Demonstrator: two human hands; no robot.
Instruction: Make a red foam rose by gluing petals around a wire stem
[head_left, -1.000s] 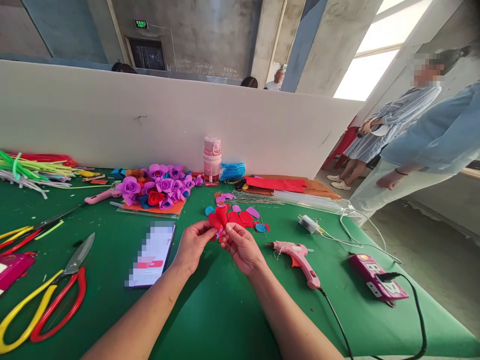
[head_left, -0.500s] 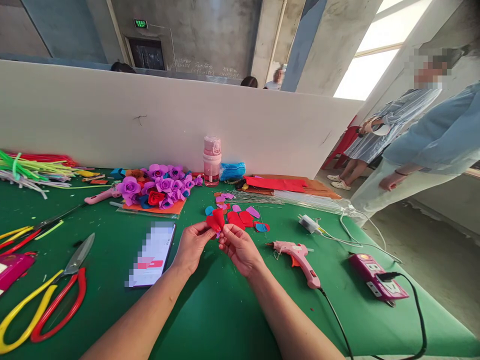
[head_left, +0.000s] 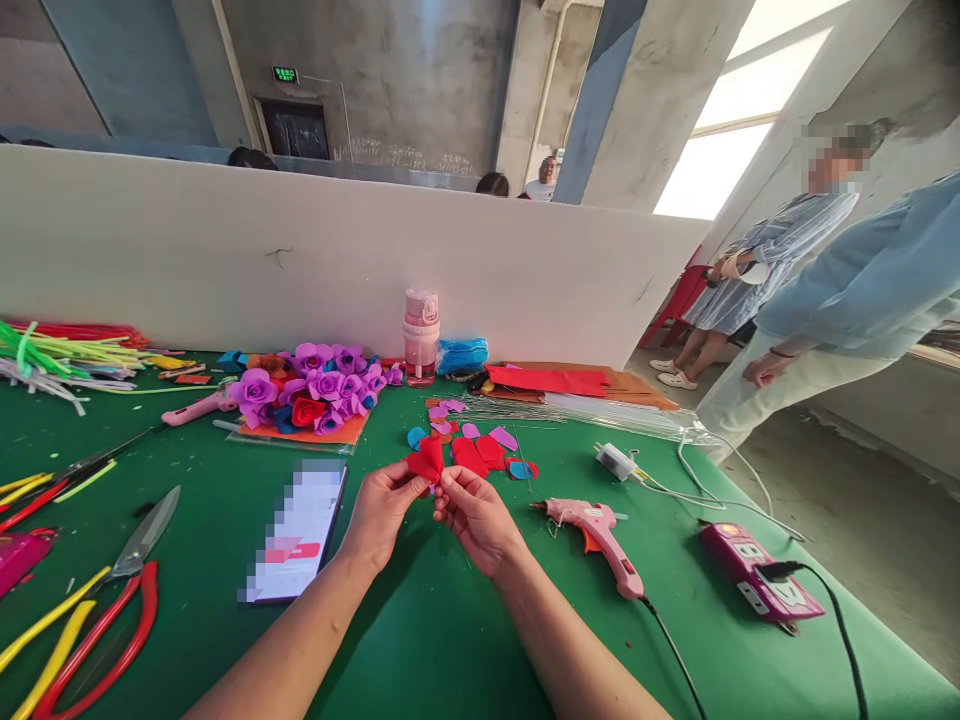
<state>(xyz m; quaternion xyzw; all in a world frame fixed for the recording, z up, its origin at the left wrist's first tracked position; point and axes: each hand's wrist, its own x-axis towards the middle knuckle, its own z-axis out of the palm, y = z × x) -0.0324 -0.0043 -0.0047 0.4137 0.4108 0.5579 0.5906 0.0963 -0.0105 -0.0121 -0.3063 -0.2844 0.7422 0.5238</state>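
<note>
A small red foam flower [head_left: 427, 461] is pinched between both my hands over the green table [head_left: 420, 620]. My left hand [head_left: 382, 512] grips it from the left with fingertips closed on the petals. My right hand [head_left: 472, 515] pinches its base from the right. Loose red, purple and blue foam petals [head_left: 480, 448] lie on the cloth just beyond my fingers.
A pink glue gun [head_left: 598, 530] lies right of my hands, its cord running off the front edge. A phone [head_left: 296, 530] and scissors [head_left: 97, 620] lie to the left. Finished purple flowers [head_left: 311, 385], a pink bottle [head_left: 421, 335], a power strip [head_left: 761, 585] and two standing people [head_left: 825, 290] are around.
The flower has been turned a little between my fingers and sits slightly further left. The camera has tilted, so everything sits lower in the picture.
</note>
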